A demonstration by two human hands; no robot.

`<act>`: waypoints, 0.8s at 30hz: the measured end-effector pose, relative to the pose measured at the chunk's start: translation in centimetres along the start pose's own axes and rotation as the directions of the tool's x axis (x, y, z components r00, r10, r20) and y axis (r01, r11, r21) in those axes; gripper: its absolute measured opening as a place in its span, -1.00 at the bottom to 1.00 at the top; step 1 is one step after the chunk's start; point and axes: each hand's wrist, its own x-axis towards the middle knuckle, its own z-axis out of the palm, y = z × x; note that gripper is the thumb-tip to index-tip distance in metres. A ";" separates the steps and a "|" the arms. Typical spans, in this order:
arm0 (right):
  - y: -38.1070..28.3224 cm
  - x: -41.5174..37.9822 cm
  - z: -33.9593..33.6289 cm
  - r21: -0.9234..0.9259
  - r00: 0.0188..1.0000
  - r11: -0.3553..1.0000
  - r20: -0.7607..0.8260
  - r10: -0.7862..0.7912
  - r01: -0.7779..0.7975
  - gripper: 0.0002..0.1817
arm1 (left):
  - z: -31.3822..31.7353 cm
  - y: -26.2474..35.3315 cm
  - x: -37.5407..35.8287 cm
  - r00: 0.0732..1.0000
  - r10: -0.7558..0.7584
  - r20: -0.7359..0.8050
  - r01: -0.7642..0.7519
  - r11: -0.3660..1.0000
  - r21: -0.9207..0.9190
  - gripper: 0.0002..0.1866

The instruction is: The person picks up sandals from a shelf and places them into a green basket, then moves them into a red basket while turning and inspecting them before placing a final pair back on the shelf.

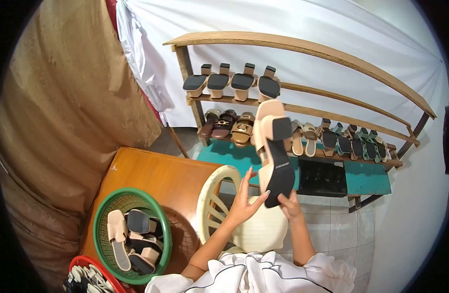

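A pair of beige heeled sandals [278,168] is held up in front of me, one against the other, with a black outsole and a black-tipped block heel facing me. My right hand [291,207] grips the pair at the toe end, its thumb pressed on the black sole. Beside the lower left edge of the sandals is my left hand [245,201], open, fingers stretched upward and apart, with the thumb tip right at the sole's edge.
A green basket [98,234] of similar sandals stands on the wooden table [170,168] at left. Below it is a red basket [90,259] of pale pieces. A cream plastic chair [258,229] is before me. Beyond, a wooden rack [302,46] holds several sandals above a teal bench [366,178].
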 end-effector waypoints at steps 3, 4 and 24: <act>-4.6 3.5 -2.5 -0.084 0.988 0.993 -0.123 -0.094 0.084 -0.35 | 1.8 -1.1 1.8 1.000 0.006 0.019 -0.008 0.996 0.089 -0.22; -6.1 5.3 -3.2 -0.104 0.979 0.987 -0.148 -0.138 0.124 -0.36 | 2.1 -1.6 2.5 1.000 -0.008 0.019 0.006 0.994 0.106 -0.23; -17.9 29.8 -7.5 -0.093 0.913 0.935 -0.271 0.306 -0.341 -0.29 | 5.1 -3.7 6.9 0.987 -0.134 -0.086 0.147 0.977 0.157 -0.25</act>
